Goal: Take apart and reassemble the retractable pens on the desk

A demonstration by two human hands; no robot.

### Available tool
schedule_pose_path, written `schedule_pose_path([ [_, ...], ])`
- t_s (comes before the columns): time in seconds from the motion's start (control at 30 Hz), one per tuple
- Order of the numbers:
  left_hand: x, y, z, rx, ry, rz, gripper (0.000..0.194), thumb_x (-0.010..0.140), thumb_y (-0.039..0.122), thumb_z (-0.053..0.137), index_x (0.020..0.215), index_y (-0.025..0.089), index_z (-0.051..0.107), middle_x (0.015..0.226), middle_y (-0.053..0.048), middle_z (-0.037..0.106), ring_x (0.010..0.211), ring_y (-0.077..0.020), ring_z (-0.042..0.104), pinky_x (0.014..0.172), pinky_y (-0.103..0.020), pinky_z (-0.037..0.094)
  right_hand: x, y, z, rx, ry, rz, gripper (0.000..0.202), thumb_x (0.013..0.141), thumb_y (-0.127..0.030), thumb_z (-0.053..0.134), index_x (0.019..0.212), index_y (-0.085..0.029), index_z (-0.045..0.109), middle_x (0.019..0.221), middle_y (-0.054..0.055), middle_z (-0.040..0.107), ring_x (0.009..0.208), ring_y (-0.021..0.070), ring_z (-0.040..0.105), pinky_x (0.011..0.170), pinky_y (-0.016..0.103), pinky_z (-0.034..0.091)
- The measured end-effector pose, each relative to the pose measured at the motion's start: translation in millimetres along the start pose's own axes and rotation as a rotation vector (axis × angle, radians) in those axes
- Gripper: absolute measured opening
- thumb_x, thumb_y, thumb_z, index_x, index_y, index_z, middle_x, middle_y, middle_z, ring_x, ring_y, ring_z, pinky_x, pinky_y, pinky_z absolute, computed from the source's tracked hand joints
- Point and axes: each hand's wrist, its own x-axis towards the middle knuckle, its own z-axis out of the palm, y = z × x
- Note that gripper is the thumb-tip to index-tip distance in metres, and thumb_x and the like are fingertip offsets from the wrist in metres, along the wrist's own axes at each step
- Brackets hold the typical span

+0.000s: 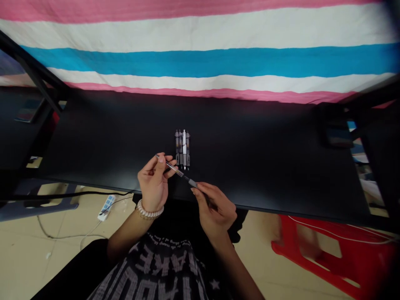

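A slim pen [177, 171] with a clear barrel and a grey end is held slantwise between my two hands, above the front edge of the black table [256, 158]. My left hand [155, 180] pinches its upper left end between thumb and fingers. At the lower right, my right hand [215, 206] has thumb and fingertips closed on the grey end. Just beyond my left fingers, several pens [183, 148] lie side by side on the table, one with a white barrel and the others clear with grey parts.
A striped cloth [200, 62] hangs behind the table. Black frame posts stand at both sides. On the floor are a white power strip [106, 207] with cables at left and a red plastic stool [325, 250] at right. A dark object [337, 131] is at the table's right end.
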Motion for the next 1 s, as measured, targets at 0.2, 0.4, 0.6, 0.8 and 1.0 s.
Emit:
schedule_pose_path([
  [0.2, -4.8, -8.2, 1.3, -0.017, -0.071, -0.039, 0.023, 0.077, 0.032, 0.084, 0.093, 0.017, 0.075, 0.085, -0.002, 0.076, 0.077, -0.0129, 0.075, 0.071, -0.024, 0.064, -2.3, 0.7, 6.9, -0.038, 0.056, -0.071, 0.015, 0.088, -0.013, 0.071, 0.097, -0.024, 0.077, 0.096, 0.004, 0.080, 0.081, 0.0192, 0.077, 0.075, 0.036, 0.067],
  [0.4, -0.2, -8.2, 1.7, -0.013, -0.103, -0.065, 0.026, 0.075, 0.033, 0.086, 0.092, 0.016, 0.075, 0.086, -0.003, 0.077, 0.078, -0.0135, 0.075, 0.071, -0.024, 0.064, 1.2, 4.8, 6.6, 0.158, -0.129, 0.291, 0.021, 0.095, -0.027, 0.064, 0.115, -0.022, 0.070, 0.081, 0.001, 0.077, 0.064, 0.0142, 0.074, 0.057, 0.025, 0.064],
  [0.6, 1.4, -12.7, 2.8, -0.020, -0.038, -0.051, 0.026, 0.075, 0.034, 0.086, 0.091, 0.017, 0.075, 0.085, -0.004, 0.077, 0.077, -0.0132, 0.075, 0.070, -0.023, 0.063, 5.9, 6.1, -4.3, -0.034, -0.170, 0.138, 0.011, 0.091, -0.024, 0.068, 0.100, -0.022, 0.075, 0.082, 0.002, 0.077, 0.068, 0.0153, 0.073, 0.069, 0.029, 0.063],
  [0.8, -1.3, -15.6, 1.8, -0.001, -0.056, -0.058, 0.026, 0.076, 0.034, 0.084, 0.093, 0.017, 0.074, 0.086, -0.004, 0.076, 0.078, -0.0139, 0.075, 0.072, -0.025, 0.063, 6.4, 8.8, -6.6, 0.019, -0.223, 0.244, 0.018, 0.096, -0.032, 0.061, 0.093, -0.019, 0.074, 0.073, 0.002, 0.074, 0.058, 0.0133, 0.069, 0.057, 0.025, 0.059],
  [1.0, -0.2, -12.7, -1.8, 0.019, -0.095, -0.043, 0.026, 0.077, 0.035, 0.083, 0.094, 0.018, 0.073, 0.085, -0.003, 0.074, 0.077, -0.0123, 0.072, 0.073, -0.026, 0.062, 4.6, 7.5, -2.2, 0.066, -0.332, 0.341, 0.029, 0.095, -0.044, 0.059, 0.084, -0.019, 0.069, 0.059, -0.001, 0.063, 0.047, 0.0113, 0.057, 0.048, 0.023, 0.050],
])
